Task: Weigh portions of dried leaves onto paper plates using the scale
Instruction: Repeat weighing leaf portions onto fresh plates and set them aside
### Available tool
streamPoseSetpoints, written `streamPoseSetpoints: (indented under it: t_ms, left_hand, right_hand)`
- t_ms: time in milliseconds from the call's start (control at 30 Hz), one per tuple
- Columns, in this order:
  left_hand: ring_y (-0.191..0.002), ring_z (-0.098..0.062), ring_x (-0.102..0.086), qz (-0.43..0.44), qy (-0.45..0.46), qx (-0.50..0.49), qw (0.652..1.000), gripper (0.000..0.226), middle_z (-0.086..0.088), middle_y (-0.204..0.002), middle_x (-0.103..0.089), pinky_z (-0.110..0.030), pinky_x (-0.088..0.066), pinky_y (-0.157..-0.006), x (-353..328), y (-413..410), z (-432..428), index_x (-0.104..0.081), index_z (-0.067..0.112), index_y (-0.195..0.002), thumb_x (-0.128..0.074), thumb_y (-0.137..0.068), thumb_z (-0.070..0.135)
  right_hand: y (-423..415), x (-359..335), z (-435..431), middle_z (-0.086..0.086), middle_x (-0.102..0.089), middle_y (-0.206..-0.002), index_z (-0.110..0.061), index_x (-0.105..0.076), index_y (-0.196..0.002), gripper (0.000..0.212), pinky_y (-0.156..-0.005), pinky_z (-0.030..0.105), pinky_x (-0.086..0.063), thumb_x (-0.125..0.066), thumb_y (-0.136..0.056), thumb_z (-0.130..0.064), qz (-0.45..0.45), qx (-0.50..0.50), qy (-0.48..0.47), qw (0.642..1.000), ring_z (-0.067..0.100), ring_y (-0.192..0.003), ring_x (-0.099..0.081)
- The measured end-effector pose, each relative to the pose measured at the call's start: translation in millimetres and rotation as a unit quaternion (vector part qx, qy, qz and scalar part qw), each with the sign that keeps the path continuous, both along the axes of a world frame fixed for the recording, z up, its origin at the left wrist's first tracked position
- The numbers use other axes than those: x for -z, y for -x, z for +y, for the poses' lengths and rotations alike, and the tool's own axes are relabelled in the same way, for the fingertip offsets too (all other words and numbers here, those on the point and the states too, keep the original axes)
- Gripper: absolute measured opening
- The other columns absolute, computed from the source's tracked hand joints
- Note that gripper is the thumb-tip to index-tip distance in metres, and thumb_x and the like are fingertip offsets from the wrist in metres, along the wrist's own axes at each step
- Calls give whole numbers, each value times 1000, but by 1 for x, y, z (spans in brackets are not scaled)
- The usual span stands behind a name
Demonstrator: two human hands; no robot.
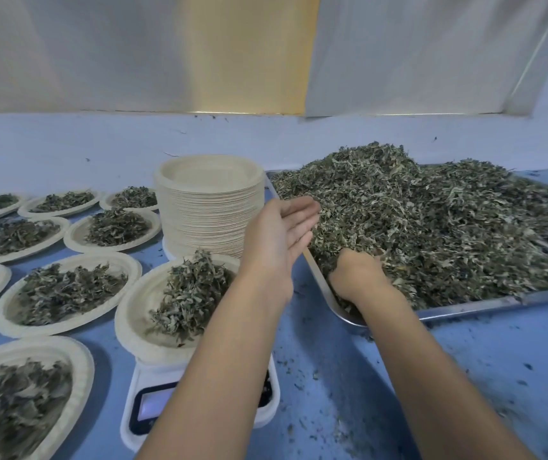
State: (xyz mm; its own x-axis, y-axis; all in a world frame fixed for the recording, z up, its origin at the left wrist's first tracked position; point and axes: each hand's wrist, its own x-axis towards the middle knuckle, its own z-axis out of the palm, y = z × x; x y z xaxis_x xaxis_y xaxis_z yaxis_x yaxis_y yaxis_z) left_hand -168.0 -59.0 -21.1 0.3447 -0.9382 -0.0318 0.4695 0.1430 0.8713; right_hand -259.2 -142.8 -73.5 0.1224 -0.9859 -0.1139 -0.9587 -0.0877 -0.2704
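A white digital scale (153,396) stands at the front centre with a paper plate (136,313) on it, and a mound of dried leaves (189,293) lies on that plate. To the right a metal tray (465,308) holds a big heap of dried leaves (431,227). My left hand (279,237) hovers open, palm up and empty, above the tray's left rim. My right hand (358,277) is pushed into the near-left corner of the heap, its fingers closed in the leaves and partly buried.
A tall stack of empty paper plates (209,207) stands behind the scale. Several filled plates (67,293) cover the blue table (465,376) to the left. Leaf crumbs are scattered on the table at the right front. A wall runs along the back.
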Motion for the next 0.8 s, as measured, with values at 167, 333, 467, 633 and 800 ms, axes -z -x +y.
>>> streamPoseSetpoints:
  t_ms: [167, 333, 467, 633, 800]
  left_hand:
    - [-100, -15, -66, 8, -1, -3, 1000, 32, -5, -97, -72, -28, -49, -94, 3, -2, 0, -66, 8, -94, -34, -96, 13]
    - [-99, -12, -67, 5, -4, -16, 1000, 34, -4, -102, -73, -24, -50, -88, 4, -9, 2, -66, 9, -95, -33, -97, 15]
    - [-97, -12, -67, 16, -4, -14, 1000, 34, -4, -101, -73, -24, -50, -87, 3, -9, 3, -66, 10, -93, -33, -97, 15]
    - [-97, -12, -67, 13, -12, -5, 1000, 32, -3, -99, -73, -24, -50, -88, 4, -4, 2, -66, 9, -96, -34, -97, 15]
    - [-98, -13, -67, 9, -27, -9, 1000, 32, -4, -99, -72, -26, -50, -91, 7, -2, 3, -66, 10, -92, -34, -98, 14]
  right_hand:
    - [2, -2, 1, 13, -57, -128, -9, -55, -128, 42, -92, 30, -43, -48, -88, 0, -144, -56, 105, 982, 29, -115, -54]
    - [9, -6, -3, 10, -62, -115, -20, -60, -123, 32, -67, 31, -43, -54, -92, -14, -150, 5, 207, 967, 28, -92, -57]
    - [15, -11, -7, 11, -61, -117, -15, -64, -112, 37, -85, 36, -48, -62, -87, -43, -27, 25, 72, 997, 32, -111, -54]
    - [10, -5, -5, 13, -67, -107, -11, -71, -105, 20, -73, 28, -47, -62, -88, -11, -52, -2, 64, 997, 29, -97, -62]
    - [16, -5, -7, 15, -69, -97, -13, -75, -95, 12, -68, 25, -43, -68, -86, -11, -102, -7, 119, 988, 30, -88, -64]
